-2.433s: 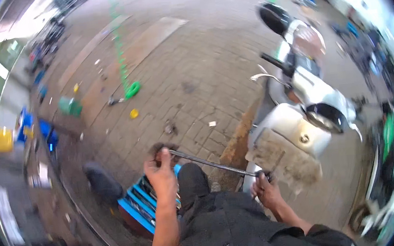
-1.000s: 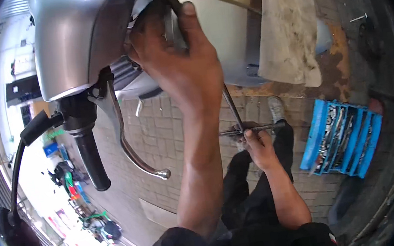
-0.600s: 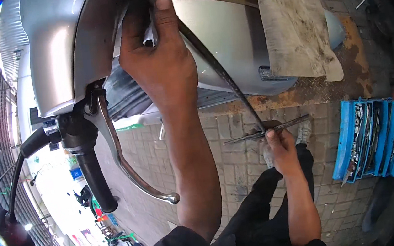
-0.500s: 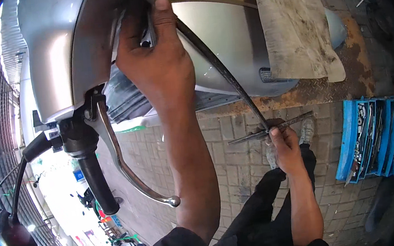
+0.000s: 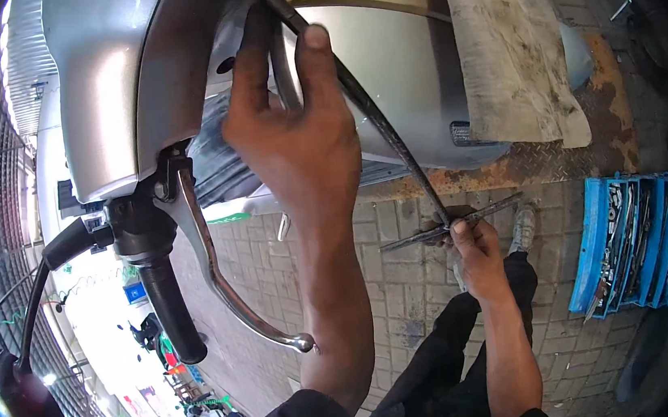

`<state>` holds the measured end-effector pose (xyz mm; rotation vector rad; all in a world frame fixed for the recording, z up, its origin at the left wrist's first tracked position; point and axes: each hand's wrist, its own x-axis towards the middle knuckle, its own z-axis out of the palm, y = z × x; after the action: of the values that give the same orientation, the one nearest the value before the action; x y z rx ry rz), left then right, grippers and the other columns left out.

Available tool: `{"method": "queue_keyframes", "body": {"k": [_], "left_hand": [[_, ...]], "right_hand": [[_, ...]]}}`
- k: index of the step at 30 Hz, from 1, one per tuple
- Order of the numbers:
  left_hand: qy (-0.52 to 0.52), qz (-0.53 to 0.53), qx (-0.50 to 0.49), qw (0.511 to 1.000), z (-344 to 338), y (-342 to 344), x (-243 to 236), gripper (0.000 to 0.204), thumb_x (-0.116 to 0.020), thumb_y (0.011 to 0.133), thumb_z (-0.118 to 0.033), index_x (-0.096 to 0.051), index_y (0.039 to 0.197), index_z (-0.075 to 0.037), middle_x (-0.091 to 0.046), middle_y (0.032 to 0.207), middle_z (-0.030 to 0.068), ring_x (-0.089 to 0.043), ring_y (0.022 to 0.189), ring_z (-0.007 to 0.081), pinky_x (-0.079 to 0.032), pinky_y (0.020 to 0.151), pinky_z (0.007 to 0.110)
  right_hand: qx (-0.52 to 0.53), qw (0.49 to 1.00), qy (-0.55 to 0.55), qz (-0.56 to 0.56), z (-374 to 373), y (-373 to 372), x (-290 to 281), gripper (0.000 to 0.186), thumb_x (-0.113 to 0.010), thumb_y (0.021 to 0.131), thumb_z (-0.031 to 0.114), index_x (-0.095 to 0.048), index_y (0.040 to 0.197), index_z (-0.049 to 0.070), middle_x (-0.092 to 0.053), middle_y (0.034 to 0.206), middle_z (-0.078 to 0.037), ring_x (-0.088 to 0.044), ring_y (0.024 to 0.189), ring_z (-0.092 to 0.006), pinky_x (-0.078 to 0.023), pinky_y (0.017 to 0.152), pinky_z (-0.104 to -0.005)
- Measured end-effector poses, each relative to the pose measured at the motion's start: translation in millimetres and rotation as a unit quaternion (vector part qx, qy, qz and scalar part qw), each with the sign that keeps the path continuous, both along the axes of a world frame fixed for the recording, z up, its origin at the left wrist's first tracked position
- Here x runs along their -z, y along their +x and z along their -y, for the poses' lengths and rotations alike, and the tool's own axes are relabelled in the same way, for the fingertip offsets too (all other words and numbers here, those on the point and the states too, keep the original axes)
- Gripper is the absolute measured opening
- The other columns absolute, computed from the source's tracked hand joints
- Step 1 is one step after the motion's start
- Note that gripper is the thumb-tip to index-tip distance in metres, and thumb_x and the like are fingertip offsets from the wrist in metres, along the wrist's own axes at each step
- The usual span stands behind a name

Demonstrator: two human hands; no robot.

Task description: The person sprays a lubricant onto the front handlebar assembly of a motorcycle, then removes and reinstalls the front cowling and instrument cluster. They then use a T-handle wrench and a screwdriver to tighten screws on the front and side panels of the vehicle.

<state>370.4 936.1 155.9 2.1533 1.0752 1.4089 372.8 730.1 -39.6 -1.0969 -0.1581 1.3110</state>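
A long dark T-handle wrench (image 5: 381, 124) slants across the view, its far tip up against the underside of a silver scooter's front panel (image 5: 105, 86). My right hand (image 5: 479, 252) is closed around the middle of its crossbar, low on the right. Higher up, my left hand (image 5: 295, 143) has its thumb across the shaft, and its fingers reach behind toward the panel. Those fingertips are partly hidden, as is whatever the wrench tip meets. Below the panel are a black handlebar grip (image 5: 170, 311) and a silver brake lever (image 5: 233, 296).
A stained cloth (image 5: 509, 52) drapes over the silver body. Beneath the scooter is a rusty metal platform (image 5: 541, 161). On the brick paving at right stands a blue toolbox (image 5: 595, 250) with several tools inside. A mirror (image 5: 34, 411) sticks out at lower left.
My left hand has slid down the shaft, away from the tip, and its thumb and fingers are spread wider. My right hand stays on the crossbar, having shifted slightly left.
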Motion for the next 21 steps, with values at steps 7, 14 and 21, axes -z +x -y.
{"method": "queue_keyframes", "body": {"k": [7, 14, 21], "left_hand": [[-0.160, -0.110, -0.013, 0.981, 90, -48, 28, 0.026, -0.064, 0.092, -0.011, -0.055, 0.114, 0.001, -0.061, 0.095, 0.0076, -0.059, 0.085, 0.0146, -0.048, 0.075, 0.029], [-0.432, -0.089, 0.154, 0.884, 102, -83, 64, 0.039, -0.053, 0.099, -0.010, -0.049, 0.134, 0.006, -0.064, 0.116, 0.0145, -0.060, 0.106, 0.0174, -0.047, 0.095, 0.032], [-0.518, 0.042, 0.187, 0.833, 90, -69, 58, 0.026, -0.059, 0.095, -0.005, -0.059, 0.119, 0.006, -0.067, 0.104, 0.0096, -0.062, 0.096, 0.0128, -0.050, 0.087, 0.027]], "right_hand": [[0.080, 0.978, 0.062, -0.183, -24, -8, -43, 0.050, -0.061, 0.093, 0.046, -0.055, 0.113, 0.000, -0.054, 0.072, -0.001, -0.051, 0.058, -0.0131, -0.047, 0.057, -0.0292], [0.050, 0.948, 0.065, -0.307, -16, -13, -39, 0.049, -0.055, 0.097, 0.044, -0.056, 0.119, -0.001, -0.057, 0.068, -0.006, -0.052, 0.051, -0.0141, -0.050, 0.057, -0.0337], [-0.080, 0.910, 0.085, -0.398, 1, -3, -18, 0.037, -0.052, 0.099, 0.027, -0.052, 0.126, 0.001, -0.062, 0.082, -0.009, -0.057, 0.061, -0.0158, -0.052, 0.069, -0.0366]]}}
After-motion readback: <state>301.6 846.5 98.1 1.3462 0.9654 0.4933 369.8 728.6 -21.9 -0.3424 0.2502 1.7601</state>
